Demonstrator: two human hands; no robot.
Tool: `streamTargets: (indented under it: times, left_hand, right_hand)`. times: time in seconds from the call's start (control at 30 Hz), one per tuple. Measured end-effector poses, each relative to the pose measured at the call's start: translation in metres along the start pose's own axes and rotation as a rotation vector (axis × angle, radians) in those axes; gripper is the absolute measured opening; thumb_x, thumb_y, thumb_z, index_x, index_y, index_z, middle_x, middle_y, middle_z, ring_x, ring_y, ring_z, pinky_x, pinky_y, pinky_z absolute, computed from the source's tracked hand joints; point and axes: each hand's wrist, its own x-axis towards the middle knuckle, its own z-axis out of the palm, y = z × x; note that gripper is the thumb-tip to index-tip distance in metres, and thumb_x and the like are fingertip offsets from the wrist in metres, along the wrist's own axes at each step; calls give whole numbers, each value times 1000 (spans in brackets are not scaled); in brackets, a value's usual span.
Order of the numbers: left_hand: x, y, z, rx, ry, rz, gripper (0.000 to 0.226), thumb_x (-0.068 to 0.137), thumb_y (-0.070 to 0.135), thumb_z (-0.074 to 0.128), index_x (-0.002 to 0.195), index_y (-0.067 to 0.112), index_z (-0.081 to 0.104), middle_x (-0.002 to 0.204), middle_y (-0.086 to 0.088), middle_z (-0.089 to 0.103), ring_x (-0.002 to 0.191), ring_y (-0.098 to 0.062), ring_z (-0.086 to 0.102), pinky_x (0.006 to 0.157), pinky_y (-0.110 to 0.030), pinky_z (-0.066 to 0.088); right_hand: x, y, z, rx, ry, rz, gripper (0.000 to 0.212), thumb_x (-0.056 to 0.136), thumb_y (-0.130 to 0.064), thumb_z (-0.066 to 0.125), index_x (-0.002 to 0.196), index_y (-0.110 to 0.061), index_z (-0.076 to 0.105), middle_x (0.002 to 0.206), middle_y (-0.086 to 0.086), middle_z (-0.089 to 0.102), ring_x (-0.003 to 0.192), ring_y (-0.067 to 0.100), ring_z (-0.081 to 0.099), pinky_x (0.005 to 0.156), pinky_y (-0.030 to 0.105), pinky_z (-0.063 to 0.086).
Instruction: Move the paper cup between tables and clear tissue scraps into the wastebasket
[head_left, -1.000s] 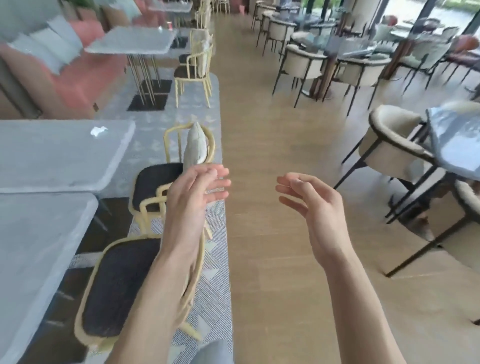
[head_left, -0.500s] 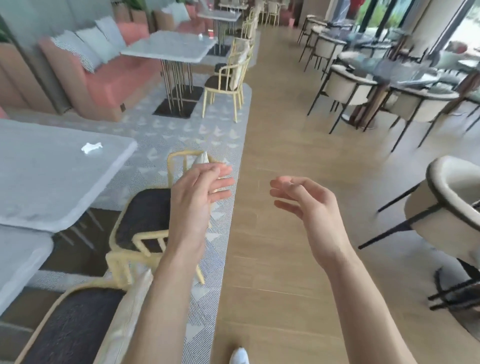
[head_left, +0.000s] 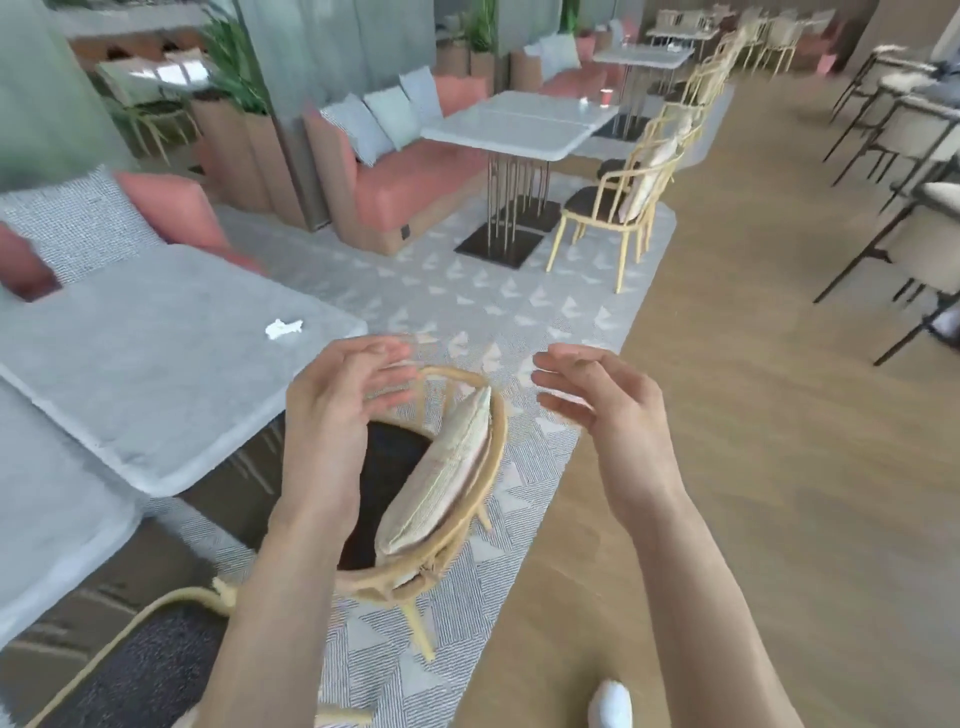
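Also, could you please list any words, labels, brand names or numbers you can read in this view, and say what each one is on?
None: no legible text appears anywhere in this view.
The tissue scrap on the near grey table is plain white.
The small red cup on the far white table is too small and blurred to show any print.

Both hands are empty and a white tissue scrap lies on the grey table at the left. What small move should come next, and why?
Probably reach the left hand toward the tissue scrap on the grey table. Both hands hold nothing, the left one is nearer to the scrap than the right hand, and the scrap lies alone near the table's edge. No wastebasket is in view yet.
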Motion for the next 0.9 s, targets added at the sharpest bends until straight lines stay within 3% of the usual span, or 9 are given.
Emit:
streamTargets:
  times: [0.1,0.27,0.5,0.63,0.73,0.9]
  left_hand:
    - [28,-9,40,7,134,19,18,92,19,59,95,10,74,95,-4,79,91,-21,76,82,-36,58]
    - [66,-11,111,9,302,29,24,80,27,59,92,14,75,100,-4,79,96,-23,76,92,-43,58]
    - [137,-35,185,41,453,10,19,83,28,62,89,17,77,103,-6,79,100,-28,75,101,-55,55]
    - [216,-57,239,51,404,5,15,88,24,65,91,17,77,106,-6,79,99,-24,75,99,-50,56]
    - [303,-74,294,22,302,26,23,80,25,64,94,11,77,106,-10,78,97,-25,76,92,-40,59]
    - [448,-101,412,-5,29,19,12,96,15,63,96,12,75,97,-4,80,95,-22,76,90,-41,59]
  right_hand:
    - [66,-1,-12,-17,-137,9,16,98,-16,61,105,-14,75,106,2,79,106,19,74,92,34,58]
    - [171,-24,-24,-16,-343,29,16,91,-23,68,101,-15,77,105,3,80,104,20,75,99,42,56]
    - [296,-25,-37,-33,-457,48,13,97,-13,65,105,-11,76,105,1,79,105,18,75,103,47,55]
    - [381,-20,-53,-37,-419,42,12,98,-15,65,105,-13,75,108,3,79,105,20,75,106,49,53]
    - [459,-23,-78,-41,-334,0,22,86,-24,66,104,-13,75,110,4,78,107,20,74,99,40,57]
    - [601,-52,-132,-50,-93,-28,19,100,-6,57,109,-8,73,109,5,78,106,22,73,101,45,57]
